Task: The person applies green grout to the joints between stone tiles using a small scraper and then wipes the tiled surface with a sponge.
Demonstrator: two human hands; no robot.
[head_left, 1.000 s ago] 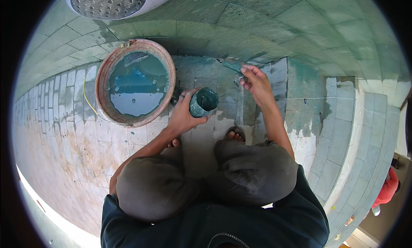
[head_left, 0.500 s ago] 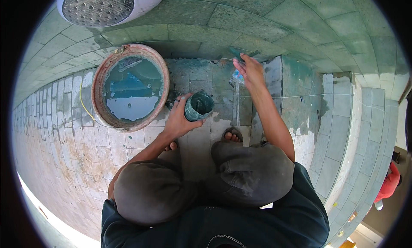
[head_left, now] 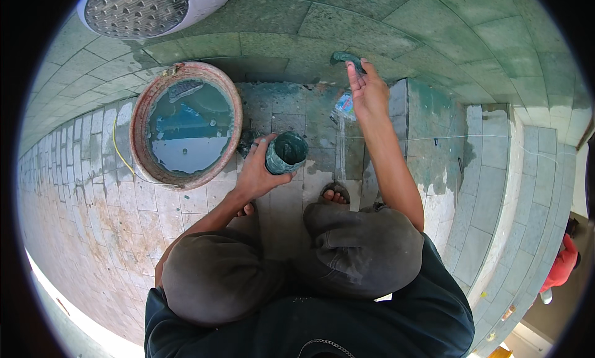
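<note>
Tub [head_left: 137,134] near cup [head_left: 286,155] in left hand [head_left: 258,170]

The basin [head_left: 137,135] stands left of the cup [head_left: 287,153].

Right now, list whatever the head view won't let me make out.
In the head view:
Green-smeared cup: its inner bottom, lost in shadow.
Green-coated strip: its gripped end, hidden by the right hand.
Round tub: its bottom, under cloudy liquid.
White-rimmed lamp: its upper part, cut off by the top edge.
</note>
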